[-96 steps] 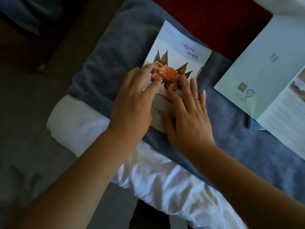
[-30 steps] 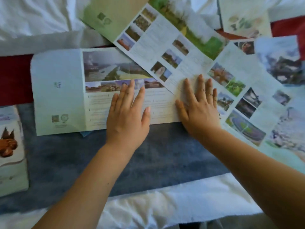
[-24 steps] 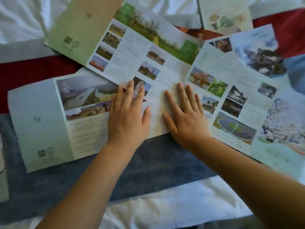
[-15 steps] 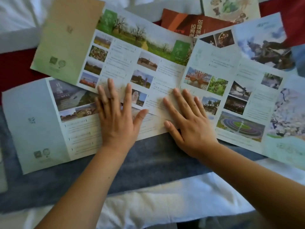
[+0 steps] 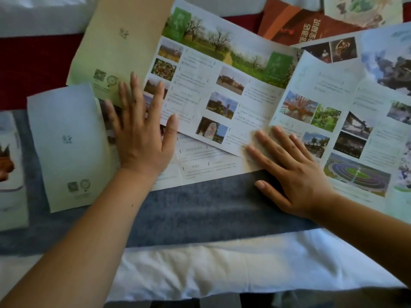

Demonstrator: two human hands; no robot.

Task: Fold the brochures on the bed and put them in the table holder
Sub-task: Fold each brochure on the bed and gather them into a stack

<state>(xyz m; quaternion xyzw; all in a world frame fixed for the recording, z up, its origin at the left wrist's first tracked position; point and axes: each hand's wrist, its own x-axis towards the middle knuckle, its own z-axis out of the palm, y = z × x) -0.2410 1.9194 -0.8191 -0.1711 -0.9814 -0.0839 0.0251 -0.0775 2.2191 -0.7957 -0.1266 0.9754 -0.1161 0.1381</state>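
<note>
Looking down from your head at a bed spread with open brochures. Your left hand (image 5: 142, 134) lies flat, fingers spread wide, on the middle of a pale blue brochure (image 5: 66, 147), which lies nearest you across a grey-blue blanket (image 5: 211, 207). Its fingertips reach onto the edge of a green brochure (image 5: 211, 74) that overlaps the blue one from above. Your right hand (image 5: 293, 172) also lies flat, fingers straight and holding nothing, on the blue sheet's right end. The corners of the green one and of a third brochure (image 5: 355, 130) cross over it there, and your thumb rests on the blanket. Both palms seem to press the sheet down so it does not slide on the soft cloth while it is worked free of the sheets on top. Its left panel seems to lift a little along the crease just beside your left hand, and is likely the first flap to turn in. A folded brochure (image 5: 9, 163) lies at the far left edge, suggesting the work is partly done. A red-orange brochure (image 5: 300, 25) lies at the top, partly covered. The table holder is not in view
</note>
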